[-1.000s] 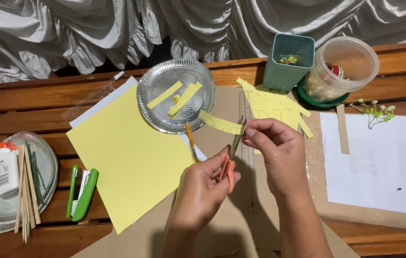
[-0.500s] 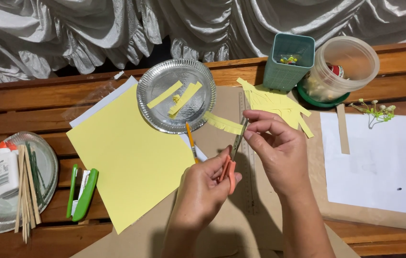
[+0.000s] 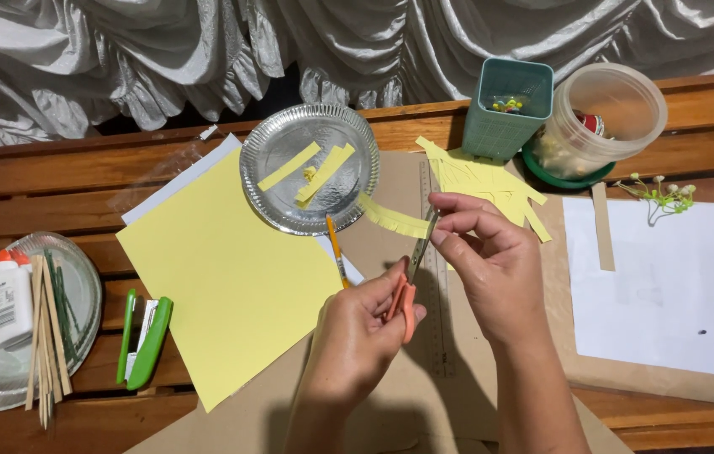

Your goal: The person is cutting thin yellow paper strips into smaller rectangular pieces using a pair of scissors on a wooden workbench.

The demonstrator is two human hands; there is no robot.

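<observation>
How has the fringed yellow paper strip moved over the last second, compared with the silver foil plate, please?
Yes. The fringed yellow strip has shifted slightly down and right, so its left end now barely reaches the rim of the silver foil plate.

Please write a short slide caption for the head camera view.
Left hand works orange scissors on a fringed yellow strip held by right hand.

Behind the table (image 3: 54,181) we see a silvery curtain (image 3: 163,50), gathered in deep, ruffled swags right across the top of the view. Between two swags a dark gap (image 3: 285,88) opens. The table is brown wood, built of long slats with narrow grooves between them, and a raised rail (image 3: 710,84) runs along its far edge. Light falls evenly from above, giving the curtain a soft sheen and leaving dim shadow at the table's near edge.
</observation>
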